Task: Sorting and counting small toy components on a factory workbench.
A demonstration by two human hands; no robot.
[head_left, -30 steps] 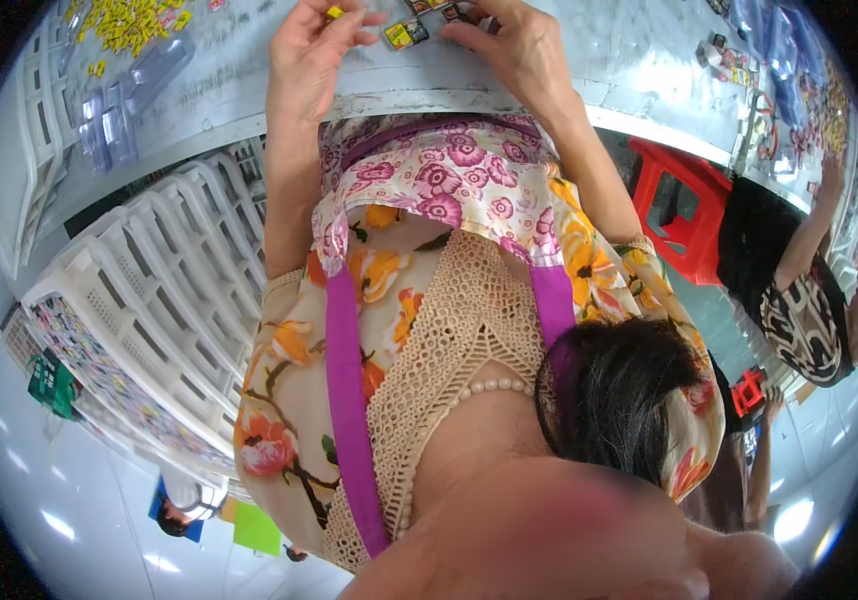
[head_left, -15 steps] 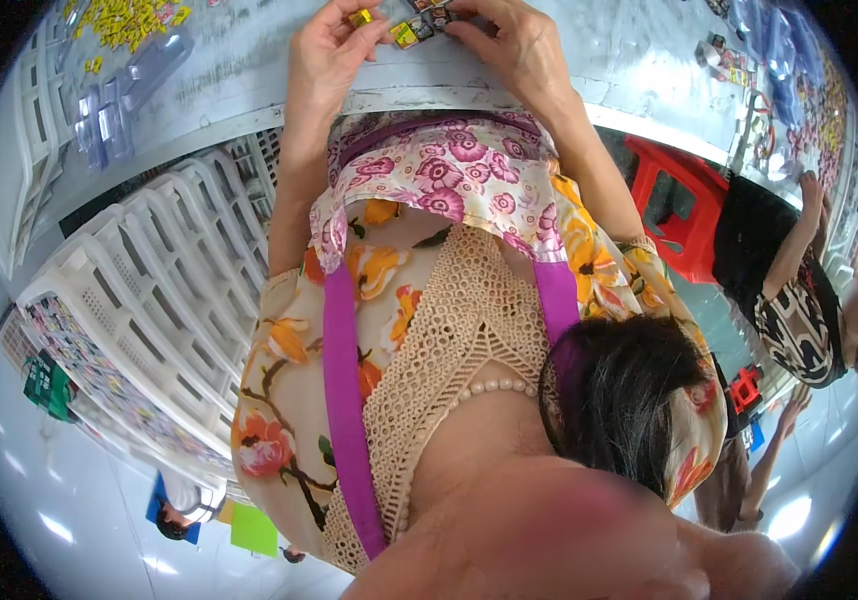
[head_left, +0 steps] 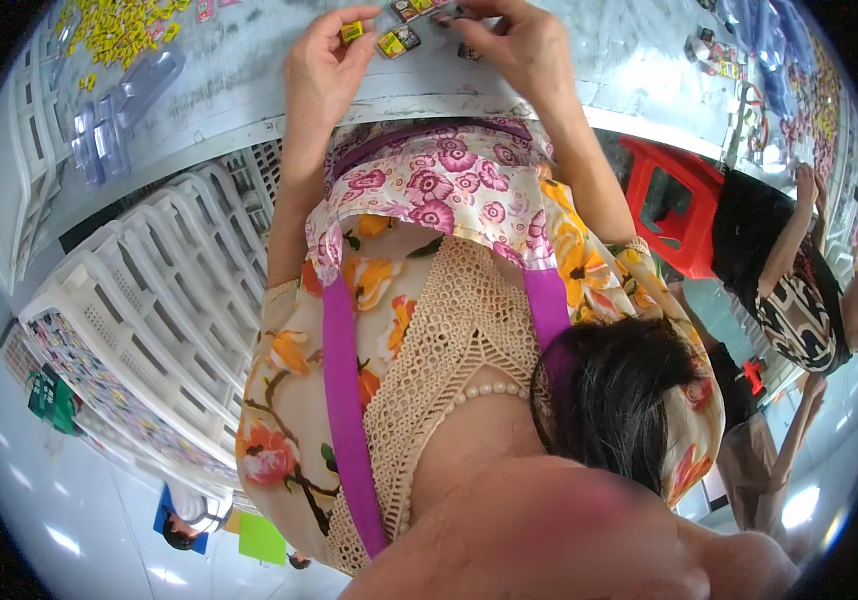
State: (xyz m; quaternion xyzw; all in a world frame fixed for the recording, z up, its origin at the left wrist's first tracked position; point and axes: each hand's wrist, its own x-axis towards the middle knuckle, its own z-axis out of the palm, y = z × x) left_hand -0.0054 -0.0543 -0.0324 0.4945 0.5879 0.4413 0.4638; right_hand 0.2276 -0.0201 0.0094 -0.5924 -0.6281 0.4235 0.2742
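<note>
Between the thumb and fingers of my left hand [head_left: 327, 72] is a small yellow block [head_left: 352, 31], held just above the table. A small yellow-and-black block [head_left: 398, 41] lies on the tabletop between my hands, apart from both. Beyond it is a darker printed block [head_left: 413, 9], partly cut off by the upper edge. My right hand [head_left: 527, 52] is closed, its fingertips together at a small dark piece that I cannot make out clearly. Under its thumb lies another dark block [head_left: 468, 51], partly hidden.
Many small yellow pieces [head_left: 124, 30] lie at the far left, beside clear plastic trays [head_left: 104, 125]. White plastic crates [head_left: 139, 290] are stacked at my left. To the right are a red stool [head_left: 671, 215], more clear trays [head_left: 774, 40] and a co-worker's arm [head_left: 789, 235].
Both hands have moved slightly apart. The yellow-and-black block, near my left fingers before, now lies separate on the table. My left hand still holds the yellow block.
</note>
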